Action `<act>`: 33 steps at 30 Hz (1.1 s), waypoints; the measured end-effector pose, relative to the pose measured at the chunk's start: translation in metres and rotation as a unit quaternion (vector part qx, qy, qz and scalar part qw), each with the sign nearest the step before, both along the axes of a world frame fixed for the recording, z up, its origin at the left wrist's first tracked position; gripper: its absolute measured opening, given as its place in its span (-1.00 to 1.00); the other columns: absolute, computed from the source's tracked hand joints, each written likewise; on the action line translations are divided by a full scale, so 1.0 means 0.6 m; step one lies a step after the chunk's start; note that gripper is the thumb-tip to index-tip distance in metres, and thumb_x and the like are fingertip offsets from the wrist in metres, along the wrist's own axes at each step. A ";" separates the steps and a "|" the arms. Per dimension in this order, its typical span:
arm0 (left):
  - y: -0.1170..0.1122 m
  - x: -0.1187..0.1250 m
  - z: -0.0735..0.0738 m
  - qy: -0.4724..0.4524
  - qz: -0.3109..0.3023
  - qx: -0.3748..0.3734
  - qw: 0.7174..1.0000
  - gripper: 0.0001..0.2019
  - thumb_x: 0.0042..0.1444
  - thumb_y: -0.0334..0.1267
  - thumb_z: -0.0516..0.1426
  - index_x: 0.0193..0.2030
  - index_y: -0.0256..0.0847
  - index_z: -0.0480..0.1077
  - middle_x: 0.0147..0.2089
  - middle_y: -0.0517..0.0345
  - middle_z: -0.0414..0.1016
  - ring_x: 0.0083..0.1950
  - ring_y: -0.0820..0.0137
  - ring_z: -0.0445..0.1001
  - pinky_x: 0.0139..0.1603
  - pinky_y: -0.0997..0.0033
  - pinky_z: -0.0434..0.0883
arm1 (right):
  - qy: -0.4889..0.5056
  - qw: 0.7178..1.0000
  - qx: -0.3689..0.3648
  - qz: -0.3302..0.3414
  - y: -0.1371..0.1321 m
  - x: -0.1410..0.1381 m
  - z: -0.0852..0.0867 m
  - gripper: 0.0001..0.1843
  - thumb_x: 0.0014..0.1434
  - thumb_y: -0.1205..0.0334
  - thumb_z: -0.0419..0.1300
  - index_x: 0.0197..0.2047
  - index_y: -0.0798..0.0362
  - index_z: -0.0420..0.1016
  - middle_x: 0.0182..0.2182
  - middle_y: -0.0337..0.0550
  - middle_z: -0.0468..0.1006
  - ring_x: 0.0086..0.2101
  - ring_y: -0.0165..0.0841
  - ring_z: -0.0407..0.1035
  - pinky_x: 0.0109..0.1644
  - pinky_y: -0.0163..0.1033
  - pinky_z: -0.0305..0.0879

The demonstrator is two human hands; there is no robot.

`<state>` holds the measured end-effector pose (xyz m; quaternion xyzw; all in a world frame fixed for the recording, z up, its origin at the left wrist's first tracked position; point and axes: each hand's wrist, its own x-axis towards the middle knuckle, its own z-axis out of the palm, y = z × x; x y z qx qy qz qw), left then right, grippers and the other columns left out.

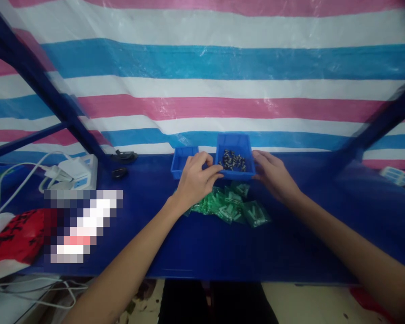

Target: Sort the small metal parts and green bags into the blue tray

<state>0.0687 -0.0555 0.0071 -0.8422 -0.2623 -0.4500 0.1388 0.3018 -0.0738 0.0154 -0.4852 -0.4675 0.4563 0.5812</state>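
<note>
A blue plastic bin holding several small dark parts stands at the back of the blue table. My left hand grips the bin's left front edge with curled fingers. On the bin's right side my right hand has its fingers closed on the front corner. Just in front of the bin, between my hands, lies a heap of small green plastic bags. A smaller blue bin sits to the left, partly behind my left hand.
A white power strip and adapter with cables lie at the back left. Two dark objects sit near a blue frame post. A red and white bag lies at the left edge. A striped tarp hangs behind.
</note>
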 end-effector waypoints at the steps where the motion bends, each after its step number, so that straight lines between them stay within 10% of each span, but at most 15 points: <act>1: -0.001 0.001 -0.001 -0.001 -0.002 0.002 1.000 -0.88 0.27 -0.21 0.22 -0.12 -0.16 0.52 -0.19 0.10 0.31 -0.14 0.31 0.35 -0.14 0.24 0.27 | 0.010 1.000 -0.014 0.006 -0.001 0.000 0.002 -0.62 0.16 -0.07 0.33 -0.06 -0.02 0.51 -0.24 -0.15 0.60 -0.36 -0.31 0.50 -0.39 -0.26 0.50; 11: -0.009 0.004 0.018 0.057 -0.007 -0.025 0.998 -0.87 0.32 -0.22 0.15 -0.13 -0.19 0.49 -0.16 0.06 0.28 -0.14 0.33 0.35 -0.16 0.30 0.39 | 0.031 0.998 -0.040 0.037 -0.011 -0.005 0.007 -0.69 0.13 0.03 0.35 -0.14 0.05 0.54 -0.27 -0.13 0.62 -0.36 -0.31 0.51 -0.39 -0.27 0.51; 17: -0.090 -0.028 0.056 0.195 0.107 -0.175 0.959 -0.46 0.32 -0.19 0.14 0.40 -0.05 0.13 0.15 -0.09 0.32 -0.10 0.22 0.45 -0.11 0.18 0.46 | -0.095 0.994 0.043 -0.033 0.005 0.007 -0.026 -0.48 0.13 0.00 0.33 0.10 0.08 0.48 -0.24 -0.09 0.63 -0.24 -0.17 0.53 -0.18 -0.06 0.52; 21: -0.156 -0.047 0.019 0.095 0.245 -0.244 0.934 -0.50 0.37 -0.05 0.05 0.39 -0.08 0.15 0.22 -0.17 0.32 0.16 -0.02 0.39 0.06 -0.10 0.42 | -0.205 0.974 0.083 -0.051 -0.001 0.007 -0.029 -0.38 0.17 -0.07 0.28 0.21 0.05 0.38 -0.30 -0.14 0.59 -0.30 -0.18 0.50 -0.14 0.01 0.47; 26: -0.175 -0.013 -0.033 0.045 0.279 -0.352 0.893 -0.53 0.38 0.10 -0.03 0.29 -0.05 0.31 0.34 -0.17 0.26 0.39 -0.18 0.17 0.23 -0.39 0.23 | -0.284 0.949 0.112 -0.075 -0.019 -0.006 -0.023 -0.37 0.19 -0.06 0.24 0.24 0.05 0.33 -0.33 -0.15 0.53 -0.38 -0.22 0.45 -0.22 -0.03 0.43; 33: -0.171 0.021 -0.046 0.025 0.294 -0.357 0.886 -0.39 0.30 0.21 0.01 0.37 -0.04 0.25 0.44 -0.29 0.10 0.45 -0.44 -0.06 0.22 -0.67 0.01 | -0.278 0.948 0.134 -0.076 -0.022 -0.012 -0.028 -0.38 0.18 -0.04 0.24 0.24 0.00 0.29 -0.35 -0.20 0.50 -0.45 -0.30 0.38 -0.31 -0.12 0.39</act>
